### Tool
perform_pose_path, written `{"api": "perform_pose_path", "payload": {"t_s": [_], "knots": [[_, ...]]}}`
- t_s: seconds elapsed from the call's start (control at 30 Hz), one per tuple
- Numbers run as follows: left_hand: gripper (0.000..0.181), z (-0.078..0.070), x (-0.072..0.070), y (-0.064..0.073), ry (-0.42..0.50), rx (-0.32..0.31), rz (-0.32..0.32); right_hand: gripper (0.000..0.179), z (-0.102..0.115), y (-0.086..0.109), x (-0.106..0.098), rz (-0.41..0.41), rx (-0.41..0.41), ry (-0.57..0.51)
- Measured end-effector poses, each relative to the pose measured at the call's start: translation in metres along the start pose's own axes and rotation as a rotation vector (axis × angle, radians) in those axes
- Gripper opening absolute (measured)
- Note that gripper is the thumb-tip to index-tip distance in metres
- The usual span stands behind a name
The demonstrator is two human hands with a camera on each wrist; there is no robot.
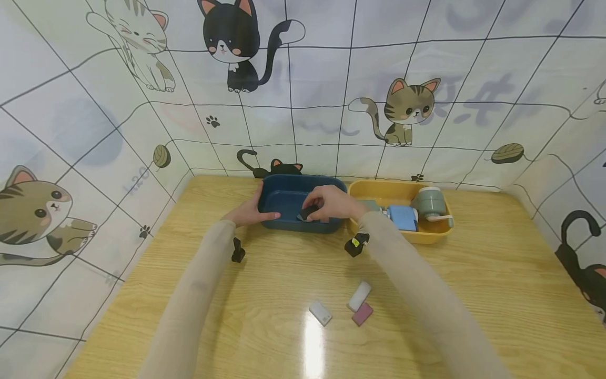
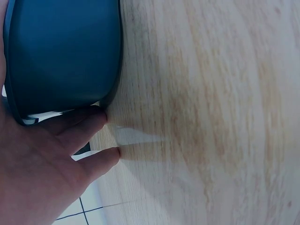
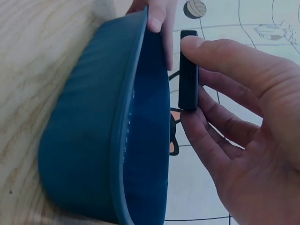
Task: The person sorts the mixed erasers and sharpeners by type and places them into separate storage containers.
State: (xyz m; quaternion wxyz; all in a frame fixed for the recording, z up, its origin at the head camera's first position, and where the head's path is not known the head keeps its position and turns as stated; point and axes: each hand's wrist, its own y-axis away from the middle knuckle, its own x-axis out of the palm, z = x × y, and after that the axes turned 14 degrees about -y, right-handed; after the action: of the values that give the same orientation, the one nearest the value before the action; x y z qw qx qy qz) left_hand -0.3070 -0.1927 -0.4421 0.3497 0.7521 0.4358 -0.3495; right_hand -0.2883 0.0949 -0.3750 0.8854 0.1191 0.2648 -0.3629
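A dark blue plastic bin [image 1: 303,225] stands at the back of the table. At its left end my left hand [image 1: 248,211] grips the wall, thumb over the rim and fingers along the outside, as the left wrist view of the hand [image 2: 42,164] partly shows. My right hand [image 1: 333,202] pinches a small black rectangular block [image 3: 189,79] between thumb and fingertips. In the right wrist view the block is upright, just above the bin's opening and apart from its rim. Much of the bin's floor is hidden behind my right hand.
Right of the blue bin stands a yellow bin [image 1: 428,238] holding a grey-green round container [image 1: 430,202] and a light blue item [image 1: 403,217]. Two small white blocks, one left [image 1: 320,313] and one right [image 1: 359,296], and a pink block [image 1: 362,314] lie in front. A cat-print cloth [image 1: 322,126] hangs behind.
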Motion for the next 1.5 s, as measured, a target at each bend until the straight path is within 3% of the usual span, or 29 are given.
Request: {"api": "perform_pose_path", "payload": {"t_s": [0.23, 0.6, 0.9, 1.5], "knots": [[0.117, -0.001, 0.0, 0.001, 0.035, 0.015, 0.005, 0.026, -0.005, -0.007, -0.008, -0.027, 0.02, 0.009], [0.119, 0.0, 0.001, 0.0, 0.021, 0.003, 0.003, 0.03, -0.018, -0.014, -0.021, -0.043, 0.116, -0.029], [0.119, 0.002, 0.001, -0.002, 0.01, 0.022, 0.0, 0.036, -0.026, -0.014, -0.03, -0.079, 0.148, -0.027], [0.119, 0.002, 0.0, -0.002, 0.003, -0.002, 0.006, 0.041, -0.023, 0.001, -0.03, -0.057, 0.111, -0.056]]}}
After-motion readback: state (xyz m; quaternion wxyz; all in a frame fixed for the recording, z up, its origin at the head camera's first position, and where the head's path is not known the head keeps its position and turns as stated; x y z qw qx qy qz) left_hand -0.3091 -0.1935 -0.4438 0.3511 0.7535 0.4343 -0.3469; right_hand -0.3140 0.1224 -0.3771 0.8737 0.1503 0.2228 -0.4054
